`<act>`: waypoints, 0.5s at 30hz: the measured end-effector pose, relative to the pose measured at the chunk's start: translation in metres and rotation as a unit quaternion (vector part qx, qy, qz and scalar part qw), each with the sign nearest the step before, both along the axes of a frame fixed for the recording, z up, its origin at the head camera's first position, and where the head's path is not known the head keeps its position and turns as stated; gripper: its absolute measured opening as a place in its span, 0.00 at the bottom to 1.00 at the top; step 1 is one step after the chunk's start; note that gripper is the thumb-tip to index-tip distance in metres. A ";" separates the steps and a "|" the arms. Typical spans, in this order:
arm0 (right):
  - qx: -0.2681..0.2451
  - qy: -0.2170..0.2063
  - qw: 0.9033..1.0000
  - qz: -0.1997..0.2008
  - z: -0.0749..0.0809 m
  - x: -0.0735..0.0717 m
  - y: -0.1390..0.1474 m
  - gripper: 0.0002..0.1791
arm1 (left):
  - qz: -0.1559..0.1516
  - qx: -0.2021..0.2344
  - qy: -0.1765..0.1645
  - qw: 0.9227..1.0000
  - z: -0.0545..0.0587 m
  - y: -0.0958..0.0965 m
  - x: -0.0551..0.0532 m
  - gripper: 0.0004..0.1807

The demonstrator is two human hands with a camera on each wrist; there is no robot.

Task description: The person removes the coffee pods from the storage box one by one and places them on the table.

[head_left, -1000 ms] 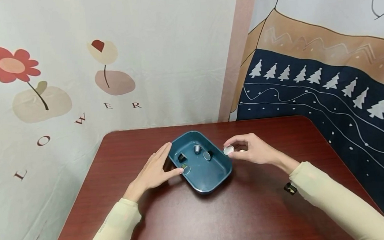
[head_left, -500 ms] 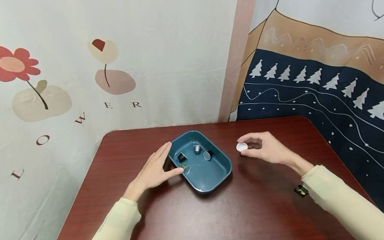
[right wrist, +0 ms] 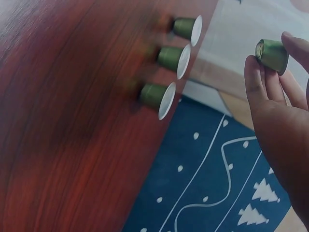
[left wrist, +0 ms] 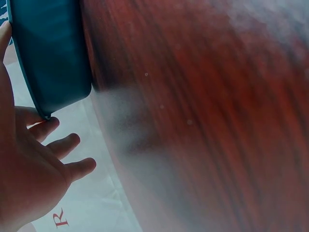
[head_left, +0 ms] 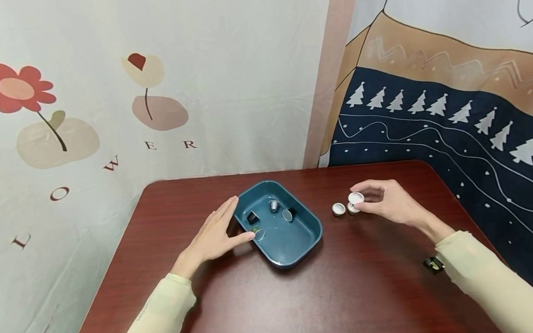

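My right hand (head_left: pixel 390 202) pinches a green coffee capsule (right wrist: pixel 273 56) between thumb and fingers, its white lid facing up in the head view. Three more green capsules (right wrist: pixel 167 59) stand lid-up in a row on the table, shown in the right wrist view; the head view shows a white-lidded one (head_left: pixel 339 209) left of the hand and another partly covered below the held capsule. My left hand (head_left: pixel 211 236) rests with fairly straight, spread fingers against the left side of the blue tray (head_left: pixel 299 251), thumb at its rim. Several capsules, one silver (head_left: pixel 274 207), lie in the tray.
The reddish-brown table (head_left: pixel 284 313) carries the tray near its far edge. Behind it hang a pale printed curtain (head_left: pixel 243 86) and a dark blue cloth with white trees (head_left: pixel 383 129). A small dark device (head_left: pixel 434 265) is at the right sleeve.
My right hand has moved right, away from the tray, still pinching a capsule. White-lidded capsules on the table have come into sight beside it. The left hand and tray have stayed put.
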State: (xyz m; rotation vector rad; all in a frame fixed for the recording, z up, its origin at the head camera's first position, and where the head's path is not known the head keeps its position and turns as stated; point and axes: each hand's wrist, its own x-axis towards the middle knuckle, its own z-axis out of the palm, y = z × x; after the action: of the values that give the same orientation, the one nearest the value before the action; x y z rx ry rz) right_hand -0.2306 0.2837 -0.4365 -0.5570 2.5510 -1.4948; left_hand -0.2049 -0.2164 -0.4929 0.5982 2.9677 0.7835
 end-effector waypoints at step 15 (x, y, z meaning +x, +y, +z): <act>0.005 -0.001 0.999 -0.042 -0.007 0.002 0.029 0.24 | 0.000 0.000 -0.010 1.000 0.002 0.000 0.000 0.65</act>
State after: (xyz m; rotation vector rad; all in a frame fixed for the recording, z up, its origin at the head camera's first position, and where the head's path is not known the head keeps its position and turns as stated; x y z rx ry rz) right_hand -0.2289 0.3125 -0.4439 -0.4515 2.6093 -1.5080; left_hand -0.2052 -0.2165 -0.4912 0.5870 2.9500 0.7860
